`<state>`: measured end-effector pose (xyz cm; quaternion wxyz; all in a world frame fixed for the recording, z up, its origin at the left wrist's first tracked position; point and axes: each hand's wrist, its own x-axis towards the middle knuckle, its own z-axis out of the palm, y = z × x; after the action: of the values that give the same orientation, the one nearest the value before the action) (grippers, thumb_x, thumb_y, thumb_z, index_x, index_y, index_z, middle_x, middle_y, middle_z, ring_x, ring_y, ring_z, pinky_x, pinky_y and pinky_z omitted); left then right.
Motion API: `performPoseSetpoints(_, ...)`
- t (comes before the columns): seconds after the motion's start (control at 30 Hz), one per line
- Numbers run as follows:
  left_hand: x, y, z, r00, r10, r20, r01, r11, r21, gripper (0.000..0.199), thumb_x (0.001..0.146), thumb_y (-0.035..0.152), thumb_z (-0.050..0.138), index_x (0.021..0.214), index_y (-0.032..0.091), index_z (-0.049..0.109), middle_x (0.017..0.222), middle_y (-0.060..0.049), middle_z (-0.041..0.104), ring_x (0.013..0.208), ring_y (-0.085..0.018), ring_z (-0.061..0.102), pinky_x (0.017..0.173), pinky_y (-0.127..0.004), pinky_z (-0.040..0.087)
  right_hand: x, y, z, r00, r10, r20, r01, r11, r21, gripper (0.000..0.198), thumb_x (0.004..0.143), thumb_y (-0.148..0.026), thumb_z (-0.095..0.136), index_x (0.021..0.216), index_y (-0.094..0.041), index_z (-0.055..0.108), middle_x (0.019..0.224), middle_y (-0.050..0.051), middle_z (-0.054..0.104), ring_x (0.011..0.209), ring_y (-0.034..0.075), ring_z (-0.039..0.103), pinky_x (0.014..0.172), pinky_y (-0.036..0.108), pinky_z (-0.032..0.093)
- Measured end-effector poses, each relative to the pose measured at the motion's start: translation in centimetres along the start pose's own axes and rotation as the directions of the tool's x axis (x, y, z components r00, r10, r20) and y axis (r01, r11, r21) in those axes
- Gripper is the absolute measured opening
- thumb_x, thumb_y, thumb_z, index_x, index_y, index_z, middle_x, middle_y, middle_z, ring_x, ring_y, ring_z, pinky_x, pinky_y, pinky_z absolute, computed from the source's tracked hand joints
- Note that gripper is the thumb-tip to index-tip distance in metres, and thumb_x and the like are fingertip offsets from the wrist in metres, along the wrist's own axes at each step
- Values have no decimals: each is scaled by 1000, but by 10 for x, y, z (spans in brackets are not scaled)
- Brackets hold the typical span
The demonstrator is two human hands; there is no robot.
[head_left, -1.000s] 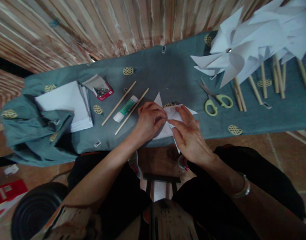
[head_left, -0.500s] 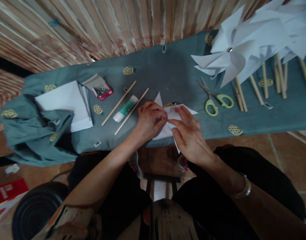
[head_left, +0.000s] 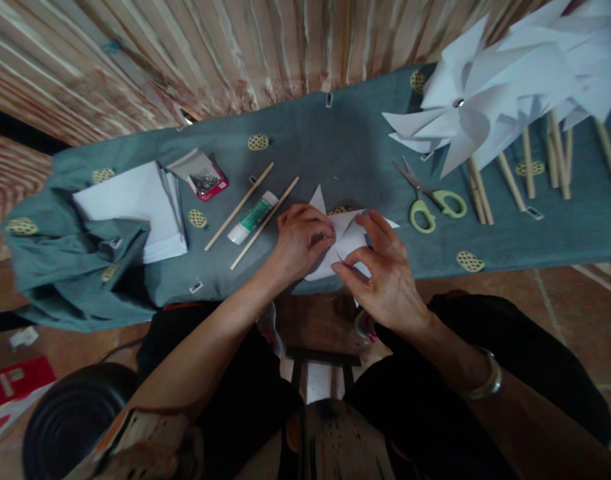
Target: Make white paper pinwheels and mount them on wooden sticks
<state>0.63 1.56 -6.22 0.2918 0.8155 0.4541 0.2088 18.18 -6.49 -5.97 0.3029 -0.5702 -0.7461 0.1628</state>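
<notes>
A white paper pinwheel, cut into pointed flaps, lies at the table's near edge, partly covered by my hands. My left hand is closed, its thumb and fingertips pinching paper at the middle of the pinwheel. On the right side, my right hand has its thumb and index finger on a narrow flap, and its other fingers bend over the paper. Left of my hands are a glue stick and two thin wooden sticks. Scissors with green handles lie open to the right.
A stack of white paper and an opened small box of metal pins sit on the left of the grey-green cloth. Several finished pinwheels on wooden sticks lie at the right. A pleated curtain hangs behind the table.
My right hand's index finger has drawn back from the pinwheel's middle toward the thumb, lower on the paper. A flap now stands raised between the hands. My left hand stays in place.
</notes>
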Motion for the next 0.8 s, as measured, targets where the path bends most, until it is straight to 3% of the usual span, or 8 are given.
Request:
performPoseSetpoints(0.4, 1, -3, 0, 1000, 6, 12, -6, 1000, -11, 11, 86, 25, 67, 78, 24, 74, 97, -3, 74, 105, -25, 58, 100, -47, 38, -3, -1, 1, 994, 104, 25, -106, 988, 108, 15, 86, -31, 67, 73, -23, 65, 146, 10, 56, 145, 36, 40, 107, 59, 45)
performPoseSetpoints(0.8, -2, 0, 1, 1000, -7, -18, 7, 1000, -20, 11, 88, 21, 61, 80, 22, 69, 98, -4, 73, 108, -25, 58, 98, -45, 39, 1, -2, 4, 995, 97, -14, -96, 993, 71, 15, 87, -27, 64, 73, -21, 63, 145, 12, 54, 145, 35, 41, 109, 59, 43)
